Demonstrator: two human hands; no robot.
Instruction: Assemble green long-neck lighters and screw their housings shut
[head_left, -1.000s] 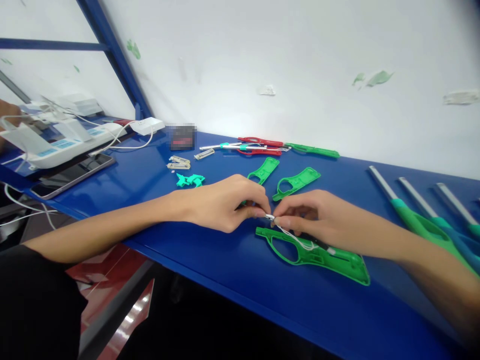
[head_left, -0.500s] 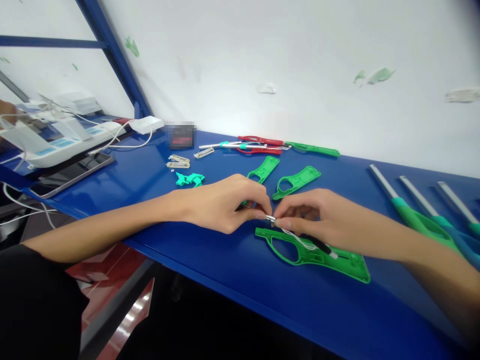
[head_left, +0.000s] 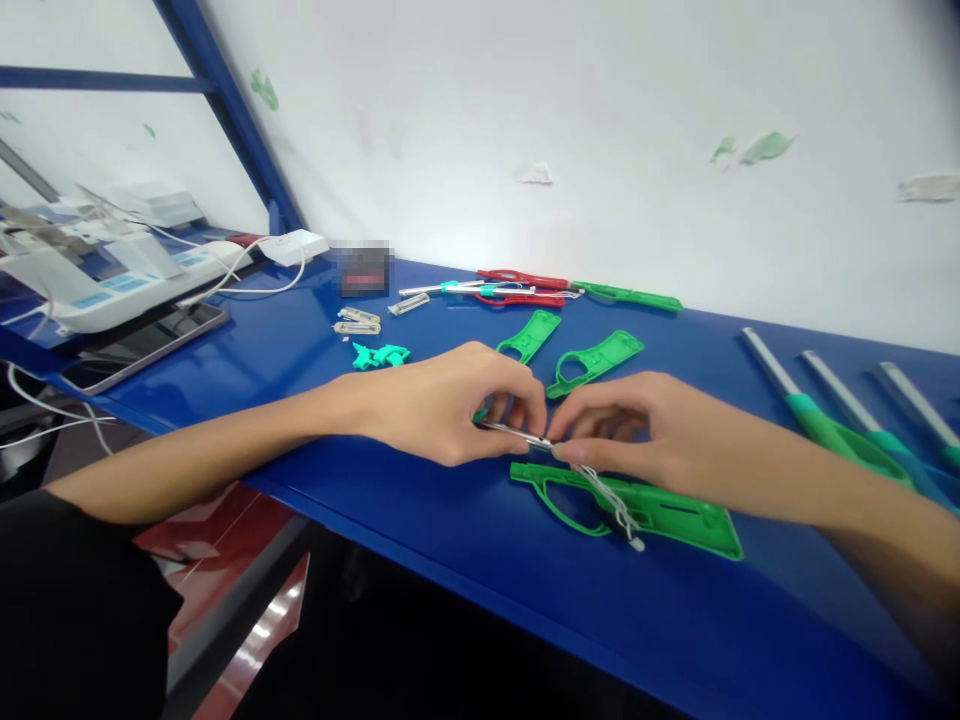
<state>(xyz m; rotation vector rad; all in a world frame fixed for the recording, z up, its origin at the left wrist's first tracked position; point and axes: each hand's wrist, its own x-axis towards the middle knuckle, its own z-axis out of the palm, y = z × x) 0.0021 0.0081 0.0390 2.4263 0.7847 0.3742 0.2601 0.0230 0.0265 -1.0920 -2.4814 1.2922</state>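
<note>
My left hand (head_left: pixel 472 405) pinches a thin metal rod (head_left: pixel 514 432) between thumb and fingers. My right hand (head_left: pixel 649 430) grips the rod's right end, its fingertips almost touching the left ones. White wires (head_left: pixel 613 500) trail from that end, below my right hand. Under them a green lighter-shaped half shell (head_left: pixel 694 515) lies on the blue table, hollow side up, with a looped trigger guard. Two smaller green shell pieces (head_left: pixel 604 362) rest just behind my hands. A bit of teal shows inside my left hand; the rest of what is there is hidden.
Teal plastic parts (head_left: pixel 381 356) and clear fluid holders (head_left: pixel 358 322) lie at left. Behind are red shells (head_left: pixel 525 278), metal rods and another green shell (head_left: pixel 626 297). Long lighters (head_left: pixel 840 430) lie at right. A phone (head_left: pixel 150 345) and power strip (head_left: pixel 157 285) sit far left.
More of the metal rod now shows between my hands. The wires have swung down and bunched together across the green half shell. The black piece by the wires is now mostly out of sight.
</note>
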